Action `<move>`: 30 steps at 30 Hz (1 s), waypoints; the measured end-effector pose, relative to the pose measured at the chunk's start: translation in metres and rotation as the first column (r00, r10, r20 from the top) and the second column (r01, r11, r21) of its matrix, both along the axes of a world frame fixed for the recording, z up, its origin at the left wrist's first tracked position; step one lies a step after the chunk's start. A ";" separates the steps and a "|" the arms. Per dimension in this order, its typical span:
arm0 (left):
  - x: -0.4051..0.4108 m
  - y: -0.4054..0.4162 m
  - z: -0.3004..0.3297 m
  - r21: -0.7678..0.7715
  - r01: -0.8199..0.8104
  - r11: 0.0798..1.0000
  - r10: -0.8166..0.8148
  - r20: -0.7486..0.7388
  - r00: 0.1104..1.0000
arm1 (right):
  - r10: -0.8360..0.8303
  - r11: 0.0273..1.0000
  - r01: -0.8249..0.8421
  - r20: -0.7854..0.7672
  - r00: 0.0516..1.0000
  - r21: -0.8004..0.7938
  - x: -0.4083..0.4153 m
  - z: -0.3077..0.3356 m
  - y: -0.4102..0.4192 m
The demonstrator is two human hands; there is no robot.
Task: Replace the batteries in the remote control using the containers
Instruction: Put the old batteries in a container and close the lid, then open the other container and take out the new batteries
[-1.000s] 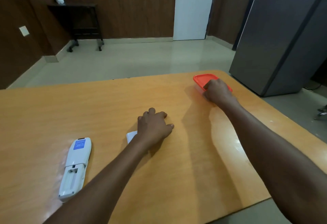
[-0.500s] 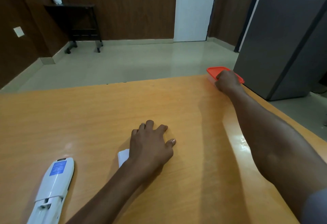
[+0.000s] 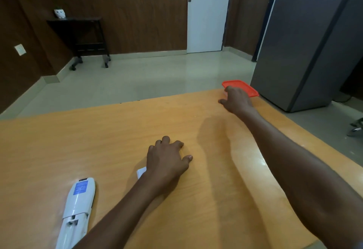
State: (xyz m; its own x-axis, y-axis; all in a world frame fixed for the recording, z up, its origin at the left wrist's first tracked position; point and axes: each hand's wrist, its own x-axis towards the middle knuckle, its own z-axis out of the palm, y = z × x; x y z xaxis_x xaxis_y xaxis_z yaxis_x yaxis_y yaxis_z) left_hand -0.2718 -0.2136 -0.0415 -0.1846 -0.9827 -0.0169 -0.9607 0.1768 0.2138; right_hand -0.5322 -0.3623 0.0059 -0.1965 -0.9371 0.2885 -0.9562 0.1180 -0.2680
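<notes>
Head view, the only one I have, looks down over a wooden table (image 3: 98, 140) with both bare arms reaching out across it. On my screen the left hand (image 3: 167, 160) lies palm down near the middle of the table, fingers loosely curled and thumb stuck out to the right; a small white piece (image 3: 141, 171), perhaps the battery cover, peeks out from under its left edge, and I cannot tell whether the hand pinches it or merely rests on it. The remote control (image 3: 77, 207) lies face down at the near left, well apart from that hand, its blue label toward the far end and its battery bay open toward me; I cannot make out any cells inside. The right hand (image 3: 238, 99) is stretched to the far right corner, fingers spread against the near side of a container with an orange-red lid (image 3: 245, 87); whether it actually grips it I cannot tell. Beyond the table I see a pale tiled floor (image 3: 137, 79), a white door (image 3: 207, 17), a dark side table (image 3: 82, 32) on the left and a grey cabinet (image 3: 306, 42) on the right.
</notes>
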 end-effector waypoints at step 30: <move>0.362 0.266 0.043 -0.029 -0.837 0.546 0.728 -0.480 0.491 | 0.833 0.493 -0.865 0.237 0.500 0.090 0.471 -0.027 0.331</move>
